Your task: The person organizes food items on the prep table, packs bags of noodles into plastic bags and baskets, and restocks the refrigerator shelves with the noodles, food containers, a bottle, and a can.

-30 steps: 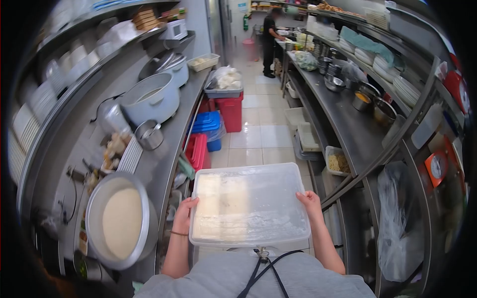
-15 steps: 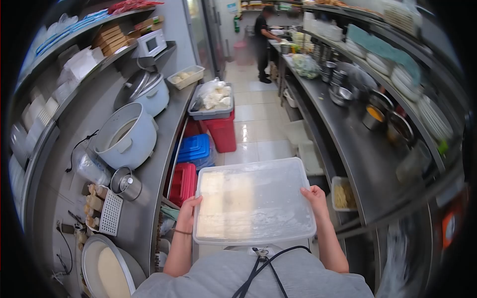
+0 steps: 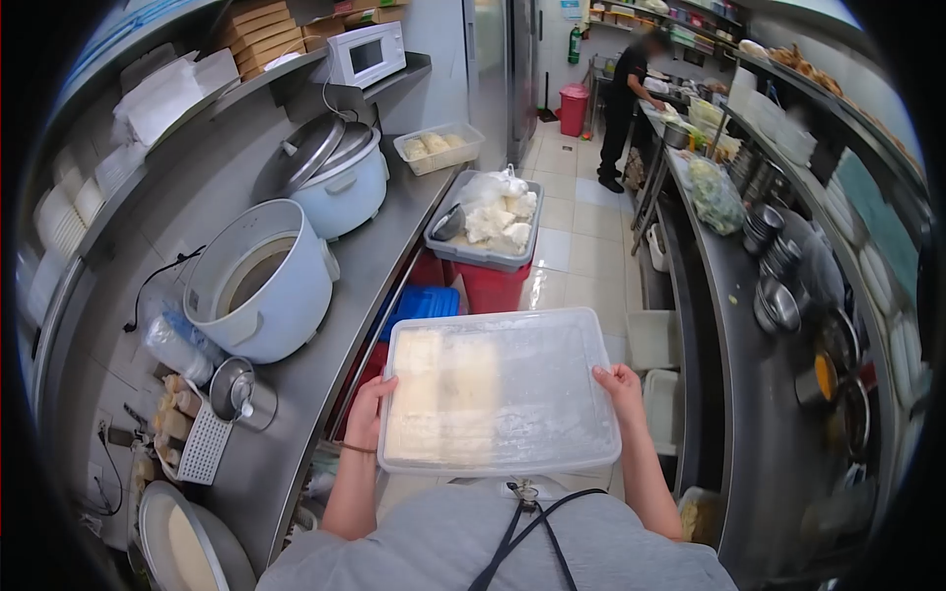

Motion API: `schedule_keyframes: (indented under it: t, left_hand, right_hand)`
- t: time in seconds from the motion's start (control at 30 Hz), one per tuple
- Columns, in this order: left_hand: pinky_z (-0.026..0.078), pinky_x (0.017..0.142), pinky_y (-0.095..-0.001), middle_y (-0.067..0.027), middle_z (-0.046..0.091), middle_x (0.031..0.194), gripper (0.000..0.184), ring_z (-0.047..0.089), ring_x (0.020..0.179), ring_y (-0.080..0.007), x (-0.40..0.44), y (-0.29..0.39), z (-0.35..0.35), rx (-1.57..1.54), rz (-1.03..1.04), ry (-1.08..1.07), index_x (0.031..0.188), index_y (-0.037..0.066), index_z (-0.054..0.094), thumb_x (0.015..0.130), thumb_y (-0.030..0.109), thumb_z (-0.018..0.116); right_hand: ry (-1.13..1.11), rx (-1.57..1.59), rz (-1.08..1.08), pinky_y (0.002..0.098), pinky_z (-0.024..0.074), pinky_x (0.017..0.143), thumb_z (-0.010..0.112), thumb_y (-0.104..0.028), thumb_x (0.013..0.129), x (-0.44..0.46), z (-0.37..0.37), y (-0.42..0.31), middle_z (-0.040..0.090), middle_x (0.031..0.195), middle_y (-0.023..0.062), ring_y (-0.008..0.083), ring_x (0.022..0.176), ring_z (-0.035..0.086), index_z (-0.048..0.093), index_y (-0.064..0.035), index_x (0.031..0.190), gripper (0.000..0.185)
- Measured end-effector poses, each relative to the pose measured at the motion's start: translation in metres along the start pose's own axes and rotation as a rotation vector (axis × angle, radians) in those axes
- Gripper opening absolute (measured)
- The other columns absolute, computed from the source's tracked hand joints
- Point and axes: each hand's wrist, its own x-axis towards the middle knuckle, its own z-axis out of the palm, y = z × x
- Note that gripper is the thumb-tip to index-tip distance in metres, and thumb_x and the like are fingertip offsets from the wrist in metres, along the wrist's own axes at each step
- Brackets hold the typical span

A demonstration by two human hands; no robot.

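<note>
A lidded, translucent plastic container point(image 3: 542, 394) is held level in front of my body. Pale blocks show through its left half; what they are I cannot make out. My left hand point(image 3: 370, 409) grips its left edge, thumb on top. On the opposite edge my right hand point(image 3: 621, 389) has the same kind of hold, fingers mostly hidden underneath. Beyond the container, a grey tub point(image 3: 483, 258) with white lumps, a plastic bag and a scoop rests on a red bin point(image 3: 496, 291).
Left counter point(image 3: 296, 414): white cookers point(image 3: 261, 286), a metal pot point(image 3: 241, 394), a large bowl point(image 3: 192, 542). A microwave point(image 3: 367, 54) sits above. Right counter point(image 3: 724, 325): metal bowls point(image 3: 777, 305). A person point(image 3: 623, 108) stands at its far end. Tiled floor point(image 3: 557, 281) runs between.
The grey tub, red bin and left counter look nearer, and the view has swung left. Both hands still hold the container, which stays in front of my body.
</note>
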Motion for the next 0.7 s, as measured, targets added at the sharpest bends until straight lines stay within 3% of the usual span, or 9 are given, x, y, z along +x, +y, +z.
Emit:
schedule_keyframes:
  t: [0.2, 0.4, 0.6, 0.7]
  left_hand:
    - [0.051, 0.073, -0.0343, -0.0172, 0.058, 0.097, 0.026, 0.061, 0.083, -0.0240, 0.114, 0.039, 0.037, 0.019, 0.040, 0.030, 0.103, -0.005, 0.049, 0.082, 0.009, 0.050]
    - [0.051, 0.074, -0.0353, -0.0169, 0.058, 0.096, 0.025, 0.060, 0.084, -0.0248, 0.210, 0.066, 0.072, -0.084, 0.104, 0.083, 0.102, -0.006, 0.049, 0.082, 0.009, 0.050]
    - [0.051, 0.073, -0.0369, -0.0173, 0.057, 0.095, 0.027, 0.059, 0.084, -0.0266, 0.269, 0.082, 0.072, -0.160, 0.308, 0.294, 0.103, -0.006, 0.048, 0.081, 0.010, 0.052]
    - [0.050, 0.077, -0.0397, -0.0185, 0.056, 0.101, 0.034, 0.058, 0.089, -0.0283, 0.288, 0.086, 0.055, -0.205, 0.421, 0.405, 0.109, -0.005, 0.045, 0.082, 0.015, 0.052]
  right_hand:
    - [-0.003, 0.026, 0.004, 0.0177, 0.0265, 0.047, 0.066, -0.016, 0.074, 0.118, 0.020, -0.038, 0.042, 0.058, -0.0067, 0.0020, 0.051, 0.034, 0.042, -0.0123, 0.064, 0.027]
    - [-0.152, -0.019, -0.027, 0.0190, 0.0301, 0.048, 0.065, -0.017, 0.075, 0.281, 0.045, -0.068, 0.042, 0.059, -0.0060, 0.0022, 0.054, 0.038, 0.042, -0.0120, 0.065, 0.026]
    - [-0.454, -0.128, 0.029, 0.0193, 0.0301, 0.050, 0.067, -0.020, 0.072, 0.442, 0.135, -0.090, 0.041, 0.060, -0.0056, 0.0029, 0.056, 0.037, 0.042, -0.0113, 0.064, 0.027]
    - [-0.675, -0.293, -0.067, 0.0219, 0.0348, 0.052, 0.067, -0.027, 0.071, 0.513, 0.203, -0.072, 0.045, 0.062, -0.0033, 0.0057, 0.058, 0.042, 0.044, -0.0101, 0.063, 0.030]
